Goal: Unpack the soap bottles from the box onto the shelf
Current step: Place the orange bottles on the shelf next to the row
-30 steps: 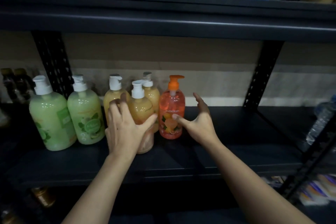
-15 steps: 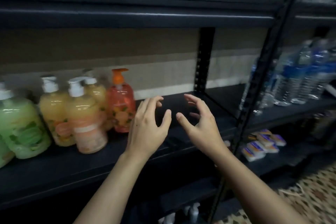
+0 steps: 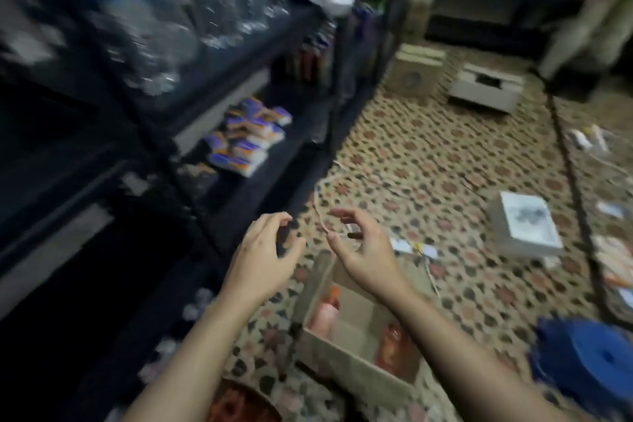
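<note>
An open cardboard box (image 3: pixel 346 361) sits on the patterned floor below my hands. Inside it lie a pale pink soap bottle (image 3: pixel 325 313) with an orange pump at the left and a red-orange soap bottle (image 3: pixel 394 349) at the right. My left hand (image 3: pixel 263 257) hovers above the box's left side, fingers curled and apart, holding nothing. My right hand (image 3: pixel 363 250) hovers over the box's far end, also empty with fingers spread. The black shelf (image 3: pixel 219 202) runs along the left. The view is motion-blurred.
Water bottles (image 3: pixel 178 20) fill an upper shelf; small blue and orange packs (image 3: pixel 246 144) lie on a lower one. On the floor are a white box (image 3: pixel 524 226), a blue round object (image 3: pixel 589 360), a white cable (image 3: pixel 322 202) and scattered packets (image 3: pixel 613 260).
The view has swung from the shelf's soap bottles to the right and down to the floor. Both hands left the shelf and now hang over the open box.
</note>
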### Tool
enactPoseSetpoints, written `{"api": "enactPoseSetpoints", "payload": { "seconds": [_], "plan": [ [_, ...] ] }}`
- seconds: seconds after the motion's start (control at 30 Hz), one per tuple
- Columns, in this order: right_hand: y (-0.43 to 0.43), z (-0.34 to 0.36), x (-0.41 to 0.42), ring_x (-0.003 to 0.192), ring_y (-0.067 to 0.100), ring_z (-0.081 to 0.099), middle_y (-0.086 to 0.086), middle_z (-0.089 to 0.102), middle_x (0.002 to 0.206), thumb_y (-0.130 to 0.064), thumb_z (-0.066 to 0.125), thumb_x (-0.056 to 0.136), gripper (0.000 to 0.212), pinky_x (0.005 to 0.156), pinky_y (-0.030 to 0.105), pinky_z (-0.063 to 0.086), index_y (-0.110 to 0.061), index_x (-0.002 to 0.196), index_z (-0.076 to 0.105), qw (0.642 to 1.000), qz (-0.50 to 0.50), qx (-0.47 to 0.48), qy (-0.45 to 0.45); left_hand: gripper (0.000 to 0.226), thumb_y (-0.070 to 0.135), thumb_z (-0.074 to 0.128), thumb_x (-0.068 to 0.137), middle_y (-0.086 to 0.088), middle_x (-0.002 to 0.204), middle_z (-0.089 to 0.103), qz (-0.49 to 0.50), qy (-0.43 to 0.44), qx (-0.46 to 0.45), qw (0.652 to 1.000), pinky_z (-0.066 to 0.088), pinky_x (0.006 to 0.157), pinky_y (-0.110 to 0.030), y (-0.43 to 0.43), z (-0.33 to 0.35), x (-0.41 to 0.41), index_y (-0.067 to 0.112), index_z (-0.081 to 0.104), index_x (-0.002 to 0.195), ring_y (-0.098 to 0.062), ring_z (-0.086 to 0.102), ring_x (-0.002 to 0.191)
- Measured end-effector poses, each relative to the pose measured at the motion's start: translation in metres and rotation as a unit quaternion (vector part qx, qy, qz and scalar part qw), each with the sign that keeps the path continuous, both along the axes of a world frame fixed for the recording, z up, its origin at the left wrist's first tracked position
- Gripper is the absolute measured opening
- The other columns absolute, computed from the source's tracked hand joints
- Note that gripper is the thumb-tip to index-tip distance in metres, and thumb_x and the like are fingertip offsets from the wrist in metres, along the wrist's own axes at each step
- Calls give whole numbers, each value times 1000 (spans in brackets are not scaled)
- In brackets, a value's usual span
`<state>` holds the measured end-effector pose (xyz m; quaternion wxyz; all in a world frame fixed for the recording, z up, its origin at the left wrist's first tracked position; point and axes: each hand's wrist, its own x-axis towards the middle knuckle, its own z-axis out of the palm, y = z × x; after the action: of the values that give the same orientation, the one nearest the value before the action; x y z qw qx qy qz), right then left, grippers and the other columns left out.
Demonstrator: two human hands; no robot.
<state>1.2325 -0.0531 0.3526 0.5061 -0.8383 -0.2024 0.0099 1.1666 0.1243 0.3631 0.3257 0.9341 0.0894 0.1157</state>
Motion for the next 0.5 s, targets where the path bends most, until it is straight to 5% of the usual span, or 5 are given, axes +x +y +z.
{"api": "enactPoseSetpoints", "payload": {
  "seconds": [0.17,0.27,0.33,0.5],
  "plan": [
    [-111,-113,21,109,5,58,-10,62,117,-39,62,81,41,97,36,50,-25,119,61,982,-99,-63,149,42,33,65,89,1,126,55,-87,159,-39,983,43,102,-36,-88,-108,59,17,56,127,-21,53,120],
    [-161,-184,29,109,6,55,-4,61,122,-37,64,82,48,99,22,44,-19,125,59,960,-143,-111,212,44,28,65,89,-1,129,53,-108,243,-60,962,39,99,-29,-131,-182,87,16,54,130,-21,50,122],
    [-181,-228,33,103,4,51,-5,57,120,-34,67,85,47,86,10,38,-21,129,56,945,-156,-147,246,48,30,63,90,0,129,54,-108,289,-67,949,40,93,-27,-148,-230,102,17,50,135,-20,51,119],
    [-208,-350,42,113,9,54,-1,57,127,-33,70,84,55,93,11,38,-19,134,54,912,-201,-169,316,56,33,64,90,-4,132,56,-104,370,-85,919,47,95,-32,-166,-361,130,19,46,141,-21,56,116]
  ]
}}
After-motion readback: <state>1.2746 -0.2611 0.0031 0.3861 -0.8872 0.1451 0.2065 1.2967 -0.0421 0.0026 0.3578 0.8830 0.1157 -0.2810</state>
